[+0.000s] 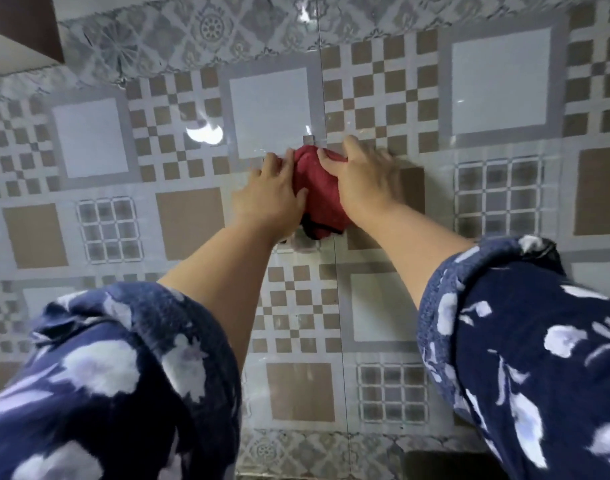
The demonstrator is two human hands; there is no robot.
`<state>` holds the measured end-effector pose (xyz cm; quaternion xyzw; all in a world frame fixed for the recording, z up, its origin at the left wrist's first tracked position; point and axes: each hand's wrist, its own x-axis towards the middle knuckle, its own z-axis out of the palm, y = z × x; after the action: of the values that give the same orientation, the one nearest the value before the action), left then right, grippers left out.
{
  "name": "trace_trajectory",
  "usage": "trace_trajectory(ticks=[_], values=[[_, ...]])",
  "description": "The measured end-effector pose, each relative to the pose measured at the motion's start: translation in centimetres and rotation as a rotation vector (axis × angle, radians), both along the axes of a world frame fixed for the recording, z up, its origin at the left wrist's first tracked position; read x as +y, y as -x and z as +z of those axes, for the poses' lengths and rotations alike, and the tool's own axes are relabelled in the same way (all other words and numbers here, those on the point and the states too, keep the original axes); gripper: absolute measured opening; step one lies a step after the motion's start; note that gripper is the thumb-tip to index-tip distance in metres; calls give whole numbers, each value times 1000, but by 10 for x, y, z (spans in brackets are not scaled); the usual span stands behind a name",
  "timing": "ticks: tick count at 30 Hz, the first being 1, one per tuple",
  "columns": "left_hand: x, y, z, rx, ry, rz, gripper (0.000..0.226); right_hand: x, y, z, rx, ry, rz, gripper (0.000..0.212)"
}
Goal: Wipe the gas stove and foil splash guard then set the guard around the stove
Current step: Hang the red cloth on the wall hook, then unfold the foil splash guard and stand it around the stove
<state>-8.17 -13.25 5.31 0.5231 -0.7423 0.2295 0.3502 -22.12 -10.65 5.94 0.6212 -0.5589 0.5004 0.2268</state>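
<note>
Patterned tile wall spreads free on every side of our hands; a dark cabinet edges in at 11 o'clock. Both arms reach forward, left hand and right hand clasping a bunched red cloth against the tiles at centre.

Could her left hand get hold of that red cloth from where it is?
Probably yes: the left hand already rests against the red cloth on the tiled wall, with the right hand on the cloth's other side and nothing between.
</note>
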Motion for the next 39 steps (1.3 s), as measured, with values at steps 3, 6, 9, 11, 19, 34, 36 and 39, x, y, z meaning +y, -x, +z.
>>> trace_trajectory(ticks=[3,6,9,11,19,34,36,39], values=[[9,5,-15,128,-76,-118,53,14,-4,-13,-38,-91,26,45],[18,9,-29,251,-162,-208,51,21,-8,-30,84,-176,-27,37],[29,3,-37,253,-222,-210,57,28,-9,-44,193,-252,-150,55],[41,-6,-39,190,-238,-140,57,39,-11,-54,220,-279,-206,63],[116,-70,-96,47,-614,69,40,107,-73,-135,280,-614,-92,49],[358,-330,-301,239,-1114,521,35,243,-318,-303,662,-1186,657,34],[394,-355,-325,298,-1137,565,35,262,-341,-319,693,-1185,731,29],[437,-378,-356,395,-1132,612,38,281,-366,-347,737,-1189,803,36]])
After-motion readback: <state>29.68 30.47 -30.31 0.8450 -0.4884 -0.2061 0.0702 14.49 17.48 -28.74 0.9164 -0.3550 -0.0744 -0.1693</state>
